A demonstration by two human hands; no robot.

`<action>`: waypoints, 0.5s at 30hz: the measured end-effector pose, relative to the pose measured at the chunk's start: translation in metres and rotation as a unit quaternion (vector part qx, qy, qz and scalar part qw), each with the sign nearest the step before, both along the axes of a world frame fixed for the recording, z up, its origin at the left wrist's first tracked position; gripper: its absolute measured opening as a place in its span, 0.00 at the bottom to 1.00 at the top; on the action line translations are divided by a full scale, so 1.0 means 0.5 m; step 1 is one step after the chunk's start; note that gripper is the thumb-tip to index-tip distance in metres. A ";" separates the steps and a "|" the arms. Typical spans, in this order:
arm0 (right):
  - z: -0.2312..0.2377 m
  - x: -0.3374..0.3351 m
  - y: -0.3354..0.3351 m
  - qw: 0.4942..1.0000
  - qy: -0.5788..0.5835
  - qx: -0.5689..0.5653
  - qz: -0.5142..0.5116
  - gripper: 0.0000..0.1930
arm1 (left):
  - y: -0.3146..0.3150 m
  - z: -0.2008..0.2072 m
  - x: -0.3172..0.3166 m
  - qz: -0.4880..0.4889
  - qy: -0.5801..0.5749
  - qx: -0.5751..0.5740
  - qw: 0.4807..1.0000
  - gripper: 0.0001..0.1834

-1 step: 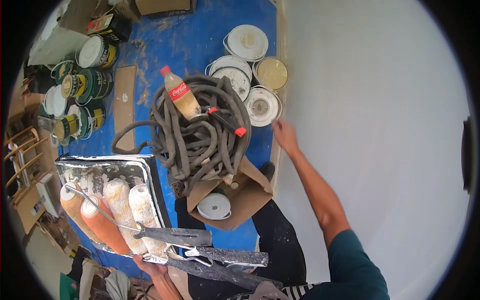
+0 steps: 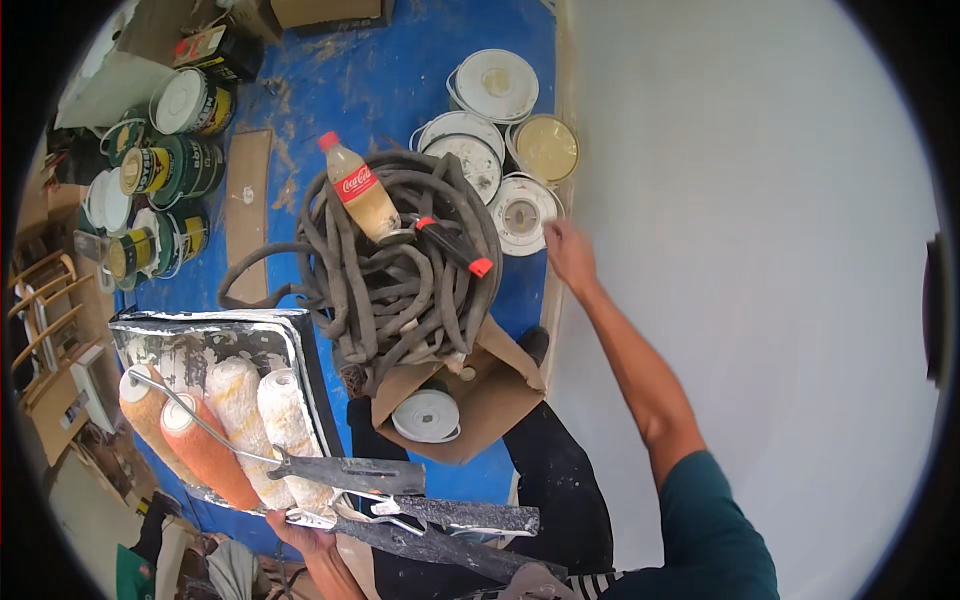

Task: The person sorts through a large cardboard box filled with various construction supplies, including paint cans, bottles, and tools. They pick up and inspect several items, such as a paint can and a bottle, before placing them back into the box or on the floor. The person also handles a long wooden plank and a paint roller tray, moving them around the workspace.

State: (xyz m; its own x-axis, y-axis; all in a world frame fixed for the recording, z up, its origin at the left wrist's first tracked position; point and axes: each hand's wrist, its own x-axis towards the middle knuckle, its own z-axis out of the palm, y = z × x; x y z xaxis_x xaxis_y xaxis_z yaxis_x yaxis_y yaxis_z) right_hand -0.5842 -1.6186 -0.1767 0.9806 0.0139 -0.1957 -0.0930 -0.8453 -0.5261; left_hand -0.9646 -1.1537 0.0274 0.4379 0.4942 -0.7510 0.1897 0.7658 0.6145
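Observation:
My right hand [image 2: 570,252] reaches down to the foot of the white wall [image 2: 760,250], its fingertips beside a white bucket lid [image 2: 520,215]. Whether it holds anything is too small to tell. My left hand [image 2: 300,535] grips the near edge of a paint-stained roller tray [image 2: 200,340] from below. In the tray lie three paint rollers [image 2: 235,400], two orange and one whitish, their dark handles [image 2: 350,470] sticking out toward me. A coil of grey hose [image 2: 390,290] sits on an open cardboard box [image 2: 480,410], with a soda bottle [image 2: 360,190] and a black and red tool [image 2: 455,248] on top.
Blue floor covering [image 2: 300,80] lies below. Several white paint buckets [image 2: 495,85] stand along the wall's foot. Several green paint cans [image 2: 165,170] crowd the left. A roll of white tape [image 2: 427,415] lies in the box. My paint-spattered dark trousers [image 2: 560,490] show at bottom.

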 end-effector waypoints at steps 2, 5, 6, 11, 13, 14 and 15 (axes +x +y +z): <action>-0.027 0.123 0.034 0.991 -0.095 0.012 0.090 0.11 | -0.026 -0.047 -0.007 0.013 0.008 0.005 1.000 0.41; 0.085 0.299 0.160 0.972 -0.146 -0.023 0.183 0.17 | -0.003 0.146 -0.013 0.056 0.077 -0.001 0.996 0.41; 0.079 0.353 0.170 0.968 -0.163 -0.027 0.187 0.20 | -0.001 0.150 -0.012 0.058 0.082 -0.005 0.995 0.41; -0.004 0.540 0.245 0.969 0.129 -0.142 0.153 0.32 | -0.019 0.186 -0.048 0.096 0.112 0.013 0.989 0.40; -0.043 0.618 0.159 0.989 0.010 -0.113 0.093 0.31 | -0.008 0.182 -0.044 0.098 0.106 0.017 0.989 0.40; -0.028 0.632 0.203 0.996 0.090 0.006 -0.006 0.28 | -0.023 0.196 -0.059 0.114 0.115 0.033 0.986 0.40; -0.020 0.688 0.149 0.988 0.080 0.128 0.009 0.25 | -0.017 0.192 -0.060 0.112 0.107 0.036 0.987 0.40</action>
State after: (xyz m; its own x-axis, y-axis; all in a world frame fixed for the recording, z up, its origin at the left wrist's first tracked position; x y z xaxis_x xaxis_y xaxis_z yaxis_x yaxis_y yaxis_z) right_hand -0.2404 -1.5440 -0.1869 0.9366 0.1009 -0.3356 -0.1780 -0.6880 -0.7035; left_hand -0.9947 -1.1622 0.1232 0.1454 0.6163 -0.7740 0.1518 0.7592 0.6330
